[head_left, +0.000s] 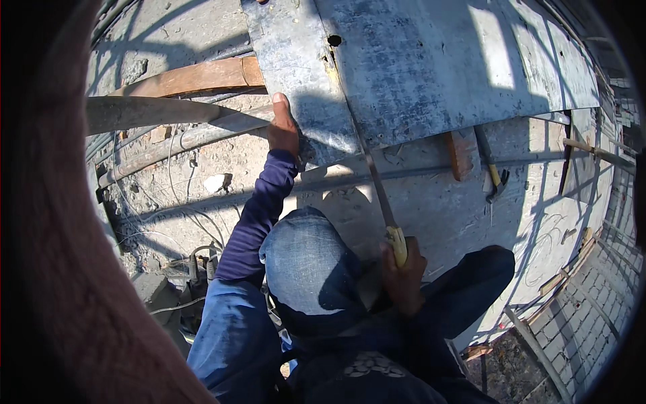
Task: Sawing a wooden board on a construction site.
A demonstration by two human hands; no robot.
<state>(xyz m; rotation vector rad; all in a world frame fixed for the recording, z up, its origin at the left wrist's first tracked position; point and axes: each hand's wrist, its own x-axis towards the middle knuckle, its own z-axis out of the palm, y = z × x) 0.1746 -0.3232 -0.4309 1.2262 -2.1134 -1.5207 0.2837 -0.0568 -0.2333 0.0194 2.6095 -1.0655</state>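
Note:
My right hand is closed around the yellow handle of a handsaw. The saw's long blade points away from me and meets the near edge of a weathered grey board. From there a straight cut line runs to the far side, parting a narrow left strip from the broad panel. My left hand grips the left edge of that strip, thumb on top and the other fingers hidden beneath. My bent knee in blue jeans is just short of the board, between both arms.
A brown timber piece and metal pipes lie at the left on rubble-strewn ground. Right of the saw are a wooden block and a dark hooked tool with yellow on it. A whitish brick wall stands lower right.

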